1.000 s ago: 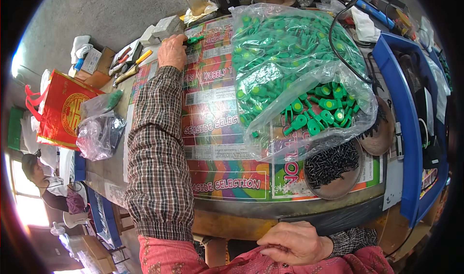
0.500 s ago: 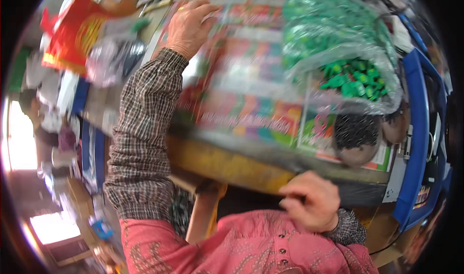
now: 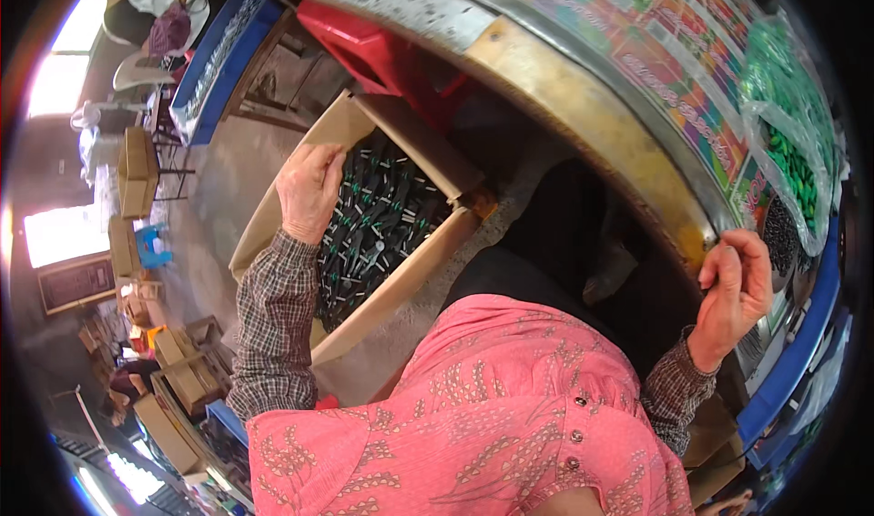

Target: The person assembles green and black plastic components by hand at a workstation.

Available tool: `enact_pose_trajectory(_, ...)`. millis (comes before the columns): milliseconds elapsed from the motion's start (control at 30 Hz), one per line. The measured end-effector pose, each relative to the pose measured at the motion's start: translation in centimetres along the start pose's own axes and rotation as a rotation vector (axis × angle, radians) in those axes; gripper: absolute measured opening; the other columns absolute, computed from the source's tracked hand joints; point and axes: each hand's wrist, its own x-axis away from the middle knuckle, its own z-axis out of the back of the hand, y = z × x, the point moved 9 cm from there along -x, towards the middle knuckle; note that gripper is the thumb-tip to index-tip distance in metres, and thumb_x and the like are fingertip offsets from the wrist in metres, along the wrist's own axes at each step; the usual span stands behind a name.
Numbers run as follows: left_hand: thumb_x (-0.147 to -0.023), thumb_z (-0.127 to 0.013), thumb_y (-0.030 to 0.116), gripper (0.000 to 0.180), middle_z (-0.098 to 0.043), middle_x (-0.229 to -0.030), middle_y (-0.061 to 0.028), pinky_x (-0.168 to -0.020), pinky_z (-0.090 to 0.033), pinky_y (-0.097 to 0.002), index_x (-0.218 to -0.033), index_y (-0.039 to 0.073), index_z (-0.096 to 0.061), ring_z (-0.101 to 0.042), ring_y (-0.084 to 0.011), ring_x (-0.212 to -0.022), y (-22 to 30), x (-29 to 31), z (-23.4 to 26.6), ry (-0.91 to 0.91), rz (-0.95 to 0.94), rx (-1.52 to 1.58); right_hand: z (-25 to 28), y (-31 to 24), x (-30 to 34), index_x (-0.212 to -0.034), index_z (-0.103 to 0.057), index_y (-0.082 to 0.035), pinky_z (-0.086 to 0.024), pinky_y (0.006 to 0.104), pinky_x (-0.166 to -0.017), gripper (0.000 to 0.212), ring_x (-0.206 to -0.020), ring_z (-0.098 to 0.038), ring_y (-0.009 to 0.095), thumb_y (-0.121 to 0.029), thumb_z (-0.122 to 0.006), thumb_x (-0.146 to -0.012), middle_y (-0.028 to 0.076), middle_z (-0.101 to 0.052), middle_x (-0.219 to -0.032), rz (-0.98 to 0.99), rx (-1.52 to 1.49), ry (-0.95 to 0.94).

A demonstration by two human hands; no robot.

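My left hand [image 3: 309, 193], its fingers drawn together, is over the near-left side of an open cardboard box [image 3: 428, 259]. Anything pinched in those fingers is too small or hidden to make out. Inside the box lie many small black parts [image 3: 378, 211] with green bits and thin pale metal pins. My right hand [image 3: 736, 288] is at the worktable's edge [image 3: 628, 143], fingers curled in beside the metal trim; what they hold, if anything, cannot be seen. Beyond it on the table sits a clear plastic bag [image 3: 787, 88] of green parts [image 3: 790, 165].
Printed colourful sheeting [image 3: 628, 33] covers the tabletop. Dark small pieces [image 3: 781, 234] sit near the bag, with a blue bin [image 3: 792, 334] at the right. Behind the box are a red plastic stool [image 3: 364, 47] and a blue tray [image 3: 214, 70] of small parts.
My view has swung left and down. My left hand has gone from above the tabletop to the box on the floor. The right hand has moved from my lap to the table edge.
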Motion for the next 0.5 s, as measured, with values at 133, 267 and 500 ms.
enact_pose_trajectory(133,-0.081,-0.068,0.010,0.010,-0.063,-0.080,-0.0122,-0.068,-0.050,-0.0374,-0.090,0.006,-0.070,-0.063,-0.0306,-0.074,-7.1,6.6,-2.9,-0.117,0.239,0.011,0.0,0.3,0.0,-0.103,-0.061,0.006,-0.036,0.0188,-0.050,0.014,-0.059,-0.047,0.006,-0.003,-0.060,-0.092,0.004,-0.057,-0.084,0.008,0.000,0.005)
enact_pose_trajectory(267,-0.081,-0.068,0.014,0.012,-0.065,-0.082,-0.0123,-0.071,-0.050,-0.0401,-0.090,0.007,-0.070,-0.064,-0.0318,-0.077,-10.4,10.4,-5.3,-0.167,0.339,0.011,-0.7,0.1,-0.1,-0.104,-0.062,0.005,-0.033,0.0178,-0.050,0.014,-0.059,-0.045,0.005,-0.003,-0.059,-0.094,0.002,-0.055,-0.075,0.026,0.063,0.012)
enact_pose_trajectory(500,-0.080,-0.068,0.014,0.012,-0.064,-0.079,-0.0123,-0.071,-0.051,-0.0395,-0.089,0.007,-0.071,-0.064,-0.0305,-0.075,-15.0,15.2,-3.7,-0.211,0.466,0.016,-0.3,1.0,-0.4,-0.106,-0.063,0.005,-0.028,0.0173,-0.050,0.015,-0.057,-0.041,0.004,-0.003,-0.058,-0.094,0.000,-0.053,-0.071,0.014,0.112,0.040)
